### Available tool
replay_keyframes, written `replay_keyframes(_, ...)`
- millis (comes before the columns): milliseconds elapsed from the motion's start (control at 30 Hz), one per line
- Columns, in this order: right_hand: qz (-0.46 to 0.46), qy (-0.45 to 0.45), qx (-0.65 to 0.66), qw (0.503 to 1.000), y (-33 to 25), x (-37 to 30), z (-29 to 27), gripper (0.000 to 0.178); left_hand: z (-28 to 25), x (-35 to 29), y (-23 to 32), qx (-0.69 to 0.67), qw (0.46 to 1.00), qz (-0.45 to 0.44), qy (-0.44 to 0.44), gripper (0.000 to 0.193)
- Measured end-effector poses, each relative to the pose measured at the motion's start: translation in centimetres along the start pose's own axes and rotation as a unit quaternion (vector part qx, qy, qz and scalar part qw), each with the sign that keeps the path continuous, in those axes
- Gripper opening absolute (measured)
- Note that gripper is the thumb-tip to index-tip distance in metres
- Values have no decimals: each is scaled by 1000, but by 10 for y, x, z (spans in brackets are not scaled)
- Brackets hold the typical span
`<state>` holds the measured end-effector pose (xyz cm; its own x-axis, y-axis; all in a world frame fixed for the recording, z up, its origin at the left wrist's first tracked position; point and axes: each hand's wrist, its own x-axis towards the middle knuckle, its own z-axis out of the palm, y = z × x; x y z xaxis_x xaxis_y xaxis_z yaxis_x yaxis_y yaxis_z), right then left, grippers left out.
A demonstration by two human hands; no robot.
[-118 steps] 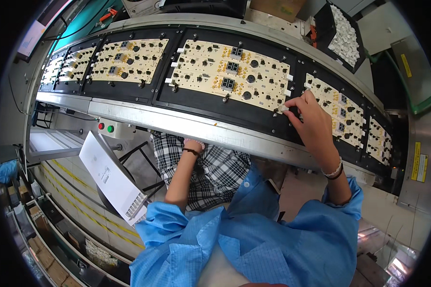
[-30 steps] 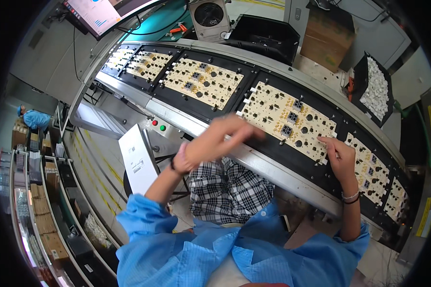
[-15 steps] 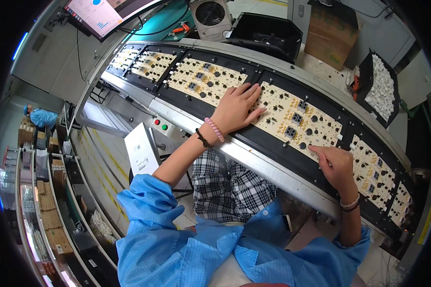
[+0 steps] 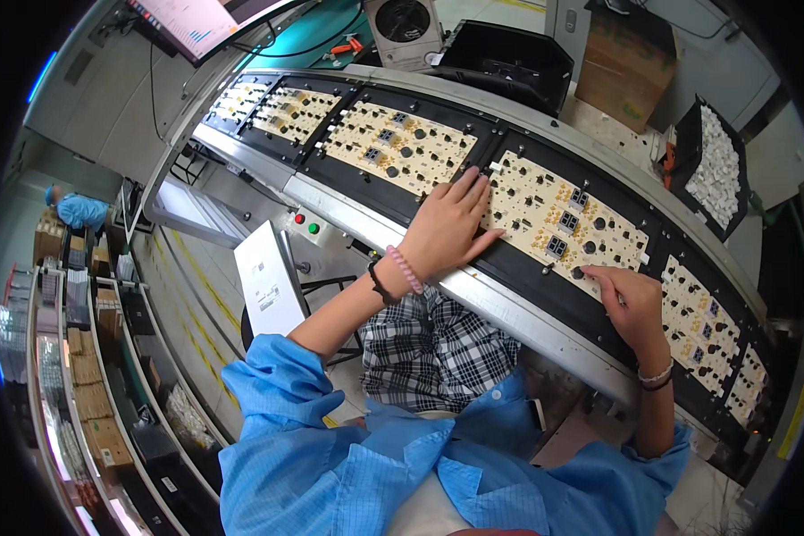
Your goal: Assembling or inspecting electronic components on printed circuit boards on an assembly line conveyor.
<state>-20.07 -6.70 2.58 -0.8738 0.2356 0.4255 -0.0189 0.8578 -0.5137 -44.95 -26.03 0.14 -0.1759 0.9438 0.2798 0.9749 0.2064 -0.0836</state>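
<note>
Partly beneath right hand [image 4: 631, 305], circuit board [image 4: 543, 213], actual contact unclear

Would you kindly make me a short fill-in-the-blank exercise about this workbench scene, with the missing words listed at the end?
1. The bare right hand extends its ____ finger over the cream rectangular circuit board.
2. Nearest the bare left hand, the coiled bracelet is coloured ____.
3. On the pale control box, a round green button sits beside a round ____ one.
4. The small pieces heaped in the black open-topped bin are coloured ____.

Missing words: index; pink; red; white.
</note>
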Motion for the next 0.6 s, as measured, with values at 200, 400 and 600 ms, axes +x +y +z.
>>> replay_keyframes(200,90,-38,17,995,4,-5,-7,18,1,-34,-7,-109,994,-12,-16,60)
replay_keyframes(400,62,-20,19,998,8,2,-4,17,-11,-28,-1,-99,994,-12,-38,62)
replay_keyframes(600,87,-57,23,994,16,-6,-9,24,-4,-37,5,-281,957,-33,58,65)
